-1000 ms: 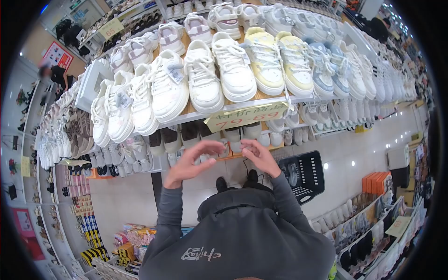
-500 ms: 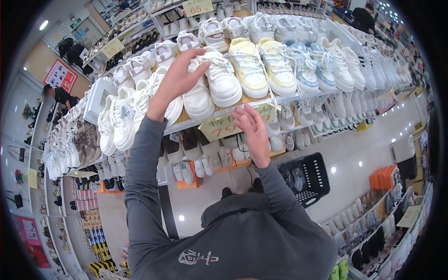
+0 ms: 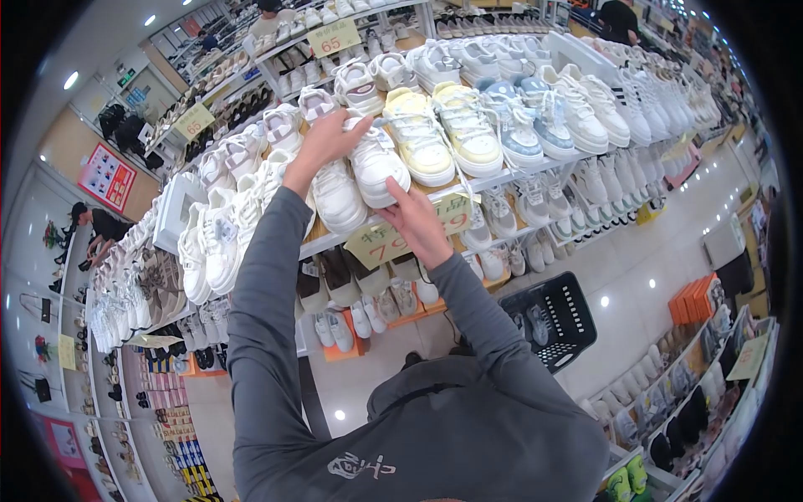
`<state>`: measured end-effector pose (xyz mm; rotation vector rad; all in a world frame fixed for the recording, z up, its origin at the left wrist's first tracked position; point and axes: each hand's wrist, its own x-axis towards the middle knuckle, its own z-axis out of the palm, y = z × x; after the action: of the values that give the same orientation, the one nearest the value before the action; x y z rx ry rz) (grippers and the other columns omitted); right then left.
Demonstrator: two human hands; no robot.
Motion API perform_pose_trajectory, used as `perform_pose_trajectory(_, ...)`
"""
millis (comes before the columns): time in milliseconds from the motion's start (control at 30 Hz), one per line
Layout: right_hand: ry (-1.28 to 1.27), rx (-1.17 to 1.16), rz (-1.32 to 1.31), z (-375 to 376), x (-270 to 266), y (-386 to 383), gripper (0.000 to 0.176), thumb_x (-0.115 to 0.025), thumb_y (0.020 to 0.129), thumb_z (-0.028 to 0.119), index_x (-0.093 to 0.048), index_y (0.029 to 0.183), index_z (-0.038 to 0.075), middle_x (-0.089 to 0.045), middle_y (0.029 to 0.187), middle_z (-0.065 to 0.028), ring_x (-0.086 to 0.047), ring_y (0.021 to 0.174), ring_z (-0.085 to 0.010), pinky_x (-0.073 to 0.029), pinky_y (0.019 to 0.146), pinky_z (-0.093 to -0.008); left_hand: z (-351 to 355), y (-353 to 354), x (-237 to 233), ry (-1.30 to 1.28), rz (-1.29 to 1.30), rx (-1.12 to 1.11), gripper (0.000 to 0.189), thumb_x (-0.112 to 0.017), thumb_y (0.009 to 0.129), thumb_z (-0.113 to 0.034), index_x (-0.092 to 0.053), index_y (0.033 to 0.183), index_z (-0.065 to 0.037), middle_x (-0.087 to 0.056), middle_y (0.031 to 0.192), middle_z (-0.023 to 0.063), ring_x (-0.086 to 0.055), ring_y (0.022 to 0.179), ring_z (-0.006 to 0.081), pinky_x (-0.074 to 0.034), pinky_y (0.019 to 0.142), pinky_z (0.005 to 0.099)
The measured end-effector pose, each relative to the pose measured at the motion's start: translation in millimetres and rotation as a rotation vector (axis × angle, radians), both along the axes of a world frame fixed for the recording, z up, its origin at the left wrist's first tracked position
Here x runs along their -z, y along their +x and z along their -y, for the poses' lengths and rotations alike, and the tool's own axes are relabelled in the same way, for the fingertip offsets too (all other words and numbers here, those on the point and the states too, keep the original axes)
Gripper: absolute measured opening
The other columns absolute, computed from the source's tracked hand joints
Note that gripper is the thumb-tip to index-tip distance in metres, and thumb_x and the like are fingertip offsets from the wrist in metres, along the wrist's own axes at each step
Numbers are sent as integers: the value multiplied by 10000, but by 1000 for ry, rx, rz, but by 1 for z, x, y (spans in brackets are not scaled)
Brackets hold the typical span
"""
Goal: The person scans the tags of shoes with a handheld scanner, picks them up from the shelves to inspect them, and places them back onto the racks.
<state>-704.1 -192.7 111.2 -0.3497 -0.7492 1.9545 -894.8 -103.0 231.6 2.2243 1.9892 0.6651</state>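
A white lace-up sneaker (image 3: 378, 167) sits on the upper shelf, toe toward me, between both my hands. My left hand (image 3: 328, 144) grips it at the ankle opening, some fingers hidden behind it. At the toe, my right hand (image 3: 416, 223) holds the front edge, with the thumb on top and the fingers partly out of sight below. Another white sneaker (image 3: 338, 197) is just left of it. On its right stand a yellow-and-white sneaker (image 3: 418, 138) and its mate (image 3: 467, 130). Behind my right hand hangs a yellow price sign (image 3: 376, 247).
Blue-and-white sneakers (image 3: 508, 124) continue the row rightward. Lower shelves carry more shoes, including white ones (image 3: 335, 330). A black basket (image 3: 577, 314) with shoes inside stands on the floor to my right. One person (image 3: 104, 226) is at far left; others are farther back.
Both hands have closed in on the white sneaker. My left hand has come down onto its ankle opening, and my right hand has moved up and left to its toe.
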Motion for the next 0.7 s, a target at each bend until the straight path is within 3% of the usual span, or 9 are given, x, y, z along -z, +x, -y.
perform_pose_trajectory(167, 52, 64, 75, 4, -5, -1, 463, -608, 1049, 257, -498, 1442, 38, -603, 1370, -56, -595, 1221, -153, -489, 1029, -350, 13, 0, 1, 158, 6, 20, 578, -641, 962, -502, -679, 1117, 53, -725, 985, 255, -711, 894, 364, -534, 794, 423)
perform_pose_trajectory(267, 106, 112, 75, 12, -12, 0, 522, -646, 1025, 238, -460, 1467, 31, -584, 1390, -67, -581, 1239, -155, -486, 1034, -342, 31, 5, -9, 225, 56, 39, 561, -651, 964, -485, -673, 1103, 58, -719, 972, 242, -697, 917, 358, -521, 816, 421)
perform_pose_trajectory(367, 216, 188, 42, 21, -14, 1, 572, -660, 1012, 195, -413, 1491, 3, -551, 1420, -87, -551, 1273, -159, -461, 1064, -335, 52, 10, -12, 277, 177, 65, 541, -698, 941, -435, -641, 1178, 48, -639, 1156, 259, -561, 1164, 416, -437, 1018, 467)
perform_pose_trajectory(467, 313, 264, 33, 36, -19, 4, 599, -652, 1006, 136, -367, 1506, -26, -520, 1443, -108, -524, 1300, -166, -432, 1094, -328, 82, 24, -11, 475, 214, 172, 610, -749, 926, -355, -524, 1336, 37, -570, 1248, 232, -514, 1253, 367, -412, 1068, 460)
perform_pose_trajectory(567, 354, 321, 54, 51, -17, 9, 621, -639, 994, 68, -324, 1521, -30, -496, 1455, -117, -512, 1313, -174, -419, 1110, -330, 119, 51, 2, 494, 520, 85, 744, -771, 920, -282, -363, 1454, 37, -533, 1300, 226, -462, 1335, 307, -390, 1116, 446)
perform_pose_trajectory(600, 360, 336, 64, 57, -14, 11, 630, -634, 989, 44, -311, 1526, -28, -490, 1459, -117, -510, 1315, -177, -416, 1113, -332, 127, 56, 8, 446, 600, 102, 815, -778, 916, -238, -267, 1486, 41, -535, 1316, 207, -465, 1346, 279, -390, 1134, 421)
perform_pose_trajectory(700, 346, 348, 99, 76, -7, 20, 639, -625, 970, -9, -305, 1522, -29, -489, 1451, -119, -505, 1323, -182, -407, 1124, -339, 154, 70, 33, 85, 946, 181, 772, -736, 937, -155, -254, 1513, 29, -466, 1451, 209, -481, 1350, 267, -404, 1139, 417)
